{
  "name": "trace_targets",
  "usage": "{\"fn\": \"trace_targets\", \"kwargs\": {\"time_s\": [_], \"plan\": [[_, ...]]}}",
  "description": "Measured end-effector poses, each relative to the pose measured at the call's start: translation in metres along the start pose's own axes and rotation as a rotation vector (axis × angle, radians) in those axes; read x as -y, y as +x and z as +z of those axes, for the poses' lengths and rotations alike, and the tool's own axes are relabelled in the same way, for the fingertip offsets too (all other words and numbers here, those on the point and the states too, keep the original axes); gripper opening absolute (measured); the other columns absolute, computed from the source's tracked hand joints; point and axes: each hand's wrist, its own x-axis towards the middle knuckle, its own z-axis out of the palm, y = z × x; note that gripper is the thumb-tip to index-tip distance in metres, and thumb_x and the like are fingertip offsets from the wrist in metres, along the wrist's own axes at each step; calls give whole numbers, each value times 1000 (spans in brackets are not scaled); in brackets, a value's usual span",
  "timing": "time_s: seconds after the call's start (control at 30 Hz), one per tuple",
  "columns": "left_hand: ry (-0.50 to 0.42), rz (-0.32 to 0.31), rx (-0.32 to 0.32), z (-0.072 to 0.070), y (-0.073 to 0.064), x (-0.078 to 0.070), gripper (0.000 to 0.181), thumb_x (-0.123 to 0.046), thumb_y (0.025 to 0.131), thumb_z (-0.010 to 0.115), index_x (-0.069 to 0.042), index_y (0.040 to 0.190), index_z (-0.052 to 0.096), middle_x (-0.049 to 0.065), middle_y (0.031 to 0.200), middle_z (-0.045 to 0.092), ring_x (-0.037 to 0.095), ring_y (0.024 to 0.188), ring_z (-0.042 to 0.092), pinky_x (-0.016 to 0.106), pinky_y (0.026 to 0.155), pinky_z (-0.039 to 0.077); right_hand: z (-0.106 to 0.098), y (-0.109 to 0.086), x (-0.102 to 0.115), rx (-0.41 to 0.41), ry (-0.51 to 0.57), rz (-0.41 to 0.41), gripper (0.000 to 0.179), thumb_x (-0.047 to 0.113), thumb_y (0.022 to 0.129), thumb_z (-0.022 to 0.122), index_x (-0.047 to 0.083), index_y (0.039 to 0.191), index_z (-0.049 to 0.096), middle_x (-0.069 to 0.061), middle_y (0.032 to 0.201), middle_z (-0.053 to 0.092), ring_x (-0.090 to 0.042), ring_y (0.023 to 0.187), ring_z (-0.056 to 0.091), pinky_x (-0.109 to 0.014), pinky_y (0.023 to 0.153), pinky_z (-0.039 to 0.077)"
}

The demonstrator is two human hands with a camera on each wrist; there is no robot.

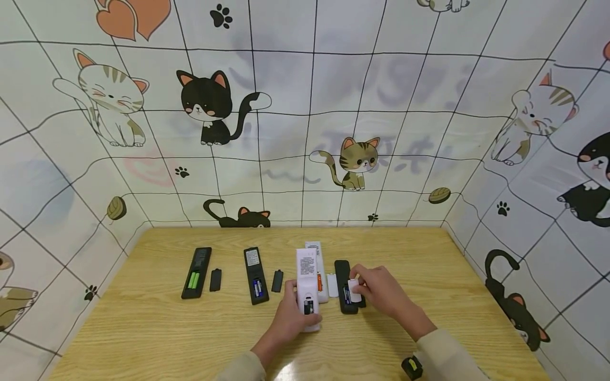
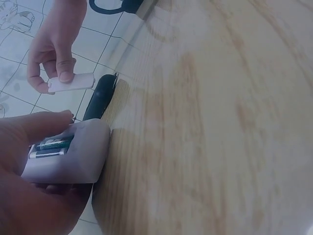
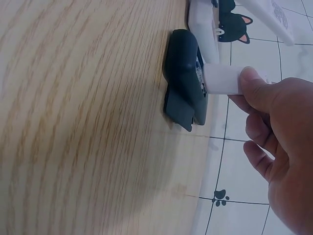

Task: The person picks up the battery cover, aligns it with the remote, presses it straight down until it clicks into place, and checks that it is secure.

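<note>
My left hand grips a white remote control, back side up, held above the table. Its battery bay is uncovered at the near end, and batteries lie in it in the left wrist view. Between thumb and fingers, my right hand pinches a white battery cover, apart from that remote. Below the cover, a black remote control lies on the table with batteries in its bay. A black cover lies against that remote in the right wrist view.
Behind the held remote lies another white remote with an orange battery, beside a white cover. Leftward are two black remotes with batteries showing, each beside a black cover. A small black object is near the right sleeve.
</note>
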Motion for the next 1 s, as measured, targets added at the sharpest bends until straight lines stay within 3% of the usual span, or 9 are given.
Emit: {"fn": "trace_targets", "kwargs": {"time_s": [0.17,0.37,0.53,0.7,1.0], "plan": [[-39,-22,7,-1,1,0,68,-18,85,76,-8,134,30,18,121,63,20,93,67,35,75,56,1,0,2,9,-2,4,25,23,86,74,21,105,58,13,76,65,3,66,54,-41,87,50],[-104,-50,8,-6,3,-2,51,-47,101,46,-9,132,36,16,123,63,19,100,64,33,82,53,2,2,5,30,3,1,25,25,87,73,21,107,58,17,71,58,5,62,46,-41,89,49],[-42,-70,-24,-9,7,-1,52,-58,102,28,-15,129,39,10,116,64,17,98,59,32,86,46,2,3,11,32,9,-15,25,26,87,73,22,107,58,19,72,56,5,64,45,-39,89,49],[0,-76,-65,-10,9,1,49,-56,103,28,-18,129,43,9,113,64,16,95,59,33,85,45,-1,5,21,45,34,-16,25,27,86,73,22,106,58,20,73,55,5,65,45,-38,88,48],[-10,-46,-77,-13,12,-2,42,-44,105,36,-10,124,50,9,109,66,15,92,63,30,81,49,2,9,35,102,154,8,24,29,87,72,22,105,58,17,79,65,6,73,54,-40,93,46]]}}
